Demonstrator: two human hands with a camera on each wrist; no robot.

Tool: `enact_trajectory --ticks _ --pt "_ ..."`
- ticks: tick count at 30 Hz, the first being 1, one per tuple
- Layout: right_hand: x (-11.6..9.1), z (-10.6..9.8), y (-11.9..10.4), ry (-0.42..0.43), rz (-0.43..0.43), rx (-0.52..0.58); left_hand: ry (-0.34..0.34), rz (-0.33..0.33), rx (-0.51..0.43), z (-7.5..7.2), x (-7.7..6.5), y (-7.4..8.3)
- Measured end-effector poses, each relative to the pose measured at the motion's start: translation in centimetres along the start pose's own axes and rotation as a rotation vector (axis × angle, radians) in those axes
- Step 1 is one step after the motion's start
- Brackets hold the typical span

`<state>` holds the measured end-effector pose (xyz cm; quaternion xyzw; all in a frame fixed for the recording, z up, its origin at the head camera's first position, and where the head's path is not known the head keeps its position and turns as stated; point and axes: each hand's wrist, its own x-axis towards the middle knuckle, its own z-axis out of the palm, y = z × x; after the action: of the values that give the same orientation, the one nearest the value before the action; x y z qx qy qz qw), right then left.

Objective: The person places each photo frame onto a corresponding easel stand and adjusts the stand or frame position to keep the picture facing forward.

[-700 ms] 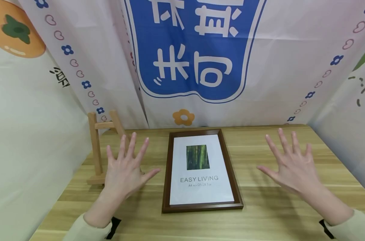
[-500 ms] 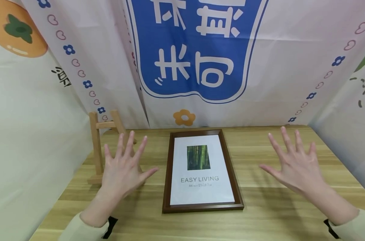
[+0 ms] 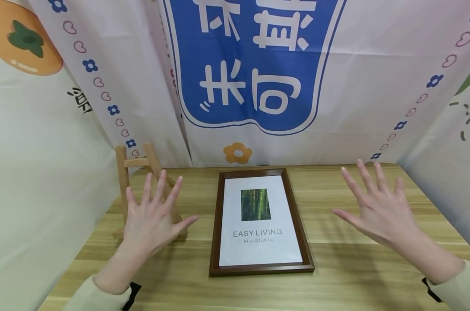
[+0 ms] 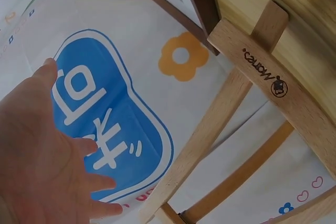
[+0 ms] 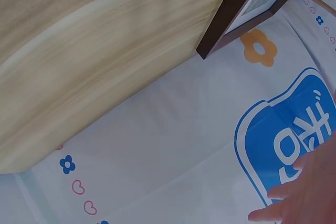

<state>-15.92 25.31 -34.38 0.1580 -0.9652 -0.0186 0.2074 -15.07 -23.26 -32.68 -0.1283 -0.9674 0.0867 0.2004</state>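
Two bare hands hover above a wood-grained worktop (image 3: 343, 285), one on either side of a brown picture frame (image 3: 262, 270). We see the backs of both, with fingers straight and spread wide, thumbs pointing inward, and nothing held in either.

The frame lies face up in the middle of the worktop, one short side towards us. Inside it is a white sheet (image 3: 258, 254) bearing a small green bamboo picture (image 3: 255, 204), with the words "EASY LIVING" and a smaller line starting "A4" underneath.

The left hand (image 3: 151, 224) is nearest to a light wooden easel (image 3: 124, 179), which stands at the left of the worktop and is partly hidden behind that hand. From the left wrist, we see the fingers apart from the easel and a dark printed logo on its ledge. The right hand (image 3: 384, 214) is over the worktop's right side, well apart from the frame; from the right wrist, only part of it shows.

Pale sleeves (image 3: 96, 298) end at both wrists, beside black bands (image 3: 131, 296). Behind the worktop we find a white cloth (image 3: 355, 95) printed with a blue panel (image 3: 228, 115), white characters and an orange flower (image 3: 228, 153).
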Motion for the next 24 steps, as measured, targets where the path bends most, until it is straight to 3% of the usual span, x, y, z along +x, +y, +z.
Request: enact_trajectory --ticks 10,18,24 --pt "1.8 0.2 -1.2 -0.069 -0.063 -0.008 -0.021 0.042 -0.014 0.7 0.4 0.7" --pt "2.9 1.6 -2.6 -0.101 -0.126 0.013 -0.078 0.106 -0.023 2.1 0.6 1.4" --pt "3.5 2.8 -3.8 -0.146 -0.155 0.036 -0.094 0.126 -0.090 3.1 0.6 2.1"
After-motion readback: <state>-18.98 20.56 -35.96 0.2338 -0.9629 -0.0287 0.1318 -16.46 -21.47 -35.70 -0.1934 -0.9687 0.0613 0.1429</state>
